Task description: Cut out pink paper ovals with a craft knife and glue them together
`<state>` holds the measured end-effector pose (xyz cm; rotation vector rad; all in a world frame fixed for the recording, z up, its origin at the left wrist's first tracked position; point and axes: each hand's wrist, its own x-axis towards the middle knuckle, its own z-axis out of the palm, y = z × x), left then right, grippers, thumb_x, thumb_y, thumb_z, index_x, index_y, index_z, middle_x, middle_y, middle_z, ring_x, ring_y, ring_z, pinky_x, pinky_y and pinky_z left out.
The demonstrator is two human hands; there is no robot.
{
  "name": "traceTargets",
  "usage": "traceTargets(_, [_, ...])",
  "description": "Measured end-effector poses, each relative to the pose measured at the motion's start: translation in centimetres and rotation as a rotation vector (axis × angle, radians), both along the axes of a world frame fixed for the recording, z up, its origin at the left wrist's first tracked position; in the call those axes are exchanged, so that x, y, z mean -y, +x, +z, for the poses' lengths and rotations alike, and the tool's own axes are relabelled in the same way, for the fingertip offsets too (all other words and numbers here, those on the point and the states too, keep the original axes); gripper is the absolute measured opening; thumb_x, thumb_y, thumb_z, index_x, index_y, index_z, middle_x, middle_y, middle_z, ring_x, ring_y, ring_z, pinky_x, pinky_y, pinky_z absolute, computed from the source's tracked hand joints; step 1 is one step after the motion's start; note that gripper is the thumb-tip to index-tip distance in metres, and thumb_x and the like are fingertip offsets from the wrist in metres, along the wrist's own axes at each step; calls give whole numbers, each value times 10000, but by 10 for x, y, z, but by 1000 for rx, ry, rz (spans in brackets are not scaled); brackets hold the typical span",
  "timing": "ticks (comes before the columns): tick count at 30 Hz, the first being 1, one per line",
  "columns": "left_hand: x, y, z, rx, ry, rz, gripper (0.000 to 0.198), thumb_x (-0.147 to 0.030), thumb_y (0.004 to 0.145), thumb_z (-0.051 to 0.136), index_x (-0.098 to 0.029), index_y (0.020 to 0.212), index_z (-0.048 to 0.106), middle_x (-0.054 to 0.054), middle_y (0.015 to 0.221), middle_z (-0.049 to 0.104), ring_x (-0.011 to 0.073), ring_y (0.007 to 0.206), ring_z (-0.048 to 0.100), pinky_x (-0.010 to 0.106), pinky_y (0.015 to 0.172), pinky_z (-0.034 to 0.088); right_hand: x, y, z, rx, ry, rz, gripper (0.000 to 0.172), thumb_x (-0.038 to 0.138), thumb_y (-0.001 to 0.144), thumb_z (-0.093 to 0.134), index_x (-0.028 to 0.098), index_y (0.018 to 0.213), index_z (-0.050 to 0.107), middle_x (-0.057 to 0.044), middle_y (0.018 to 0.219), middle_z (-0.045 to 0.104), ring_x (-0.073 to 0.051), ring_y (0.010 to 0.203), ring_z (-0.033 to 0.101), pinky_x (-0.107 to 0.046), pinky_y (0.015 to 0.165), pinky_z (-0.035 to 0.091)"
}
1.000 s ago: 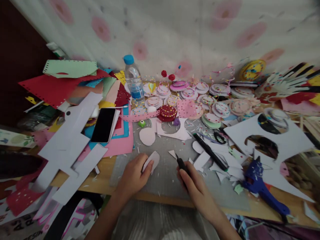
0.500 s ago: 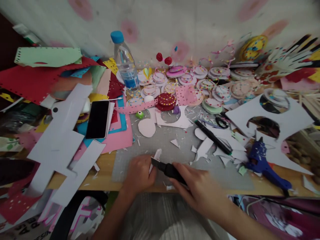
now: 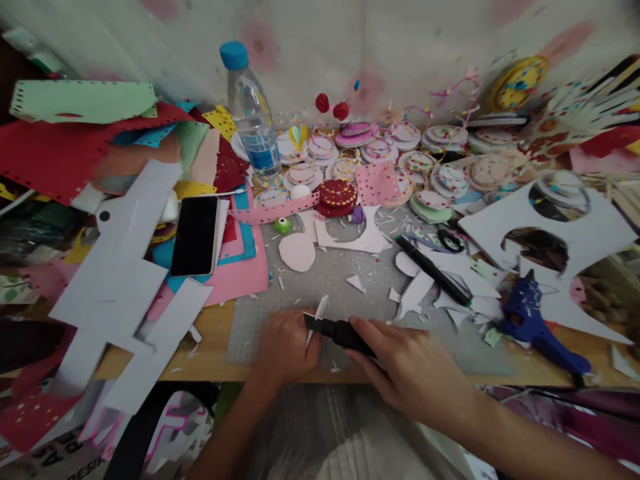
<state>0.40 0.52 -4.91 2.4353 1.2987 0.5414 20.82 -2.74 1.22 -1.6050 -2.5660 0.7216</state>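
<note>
My left hand (image 3: 287, 343) is closed on a small white paper piece (image 3: 319, 311), held on edge over the near part of the grey cutting mat (image 3: 345, 287). My right hand (image 3: 405, 363) grips a black craft knife (image 3: 337, 331). The knife points left, with its tip against the paper piece beside my left fingers. A pale pink oval cutout (image 3: 297, 252) lies on the mat farther back.
A black phone (image 3: 195, 235) lies at the left on coloured paper. A water bottle (image 3: 250, 113) stands at the back. Stacks of decorated paper discs (image 3: 400, 160) fill the back. A black marker (image 3: 433, 270), a blue glue gun (image 3: 537, 323) and white scraps lie at the right.
My left hand has turned the white piece from flat to on edge. My right hand swung the knife from pointing away to pointing left, against the piece. Both hands came nearer the table edge.
</note>
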Motion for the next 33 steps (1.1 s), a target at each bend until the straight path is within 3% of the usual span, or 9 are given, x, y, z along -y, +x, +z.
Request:
traceTargets(11, [-1,0,-3,-30,66,-10,221,-190,869,417,-187,681,535,63,600,618,214,546,588,320,517,370,-5,11,2,61,151,-6,268,367,979,438,176,1126,556,-40,791,694,-213,617,671,-295,491,362])
traceTargets(22, [-1,-1,-5,-44,93,-13,238,-209,898,406,-195,687,515,46,594,603,200,548,577,316,525,363,-9,12,3,64,86,-27,286,400,991,410,191,1126,551,-58,860,725,-238,671,701,-302,510,388])
traceTargets(33, [-1,-3,-4,-49,89,-16,221,-189,870,422,-193,677,529,54,603,618,192,549,580,304,525,373,-18,6,8,88,60,34,183,335,959,485,195,1052,559,-20,780,700,-220,631,683,-294,462,279])
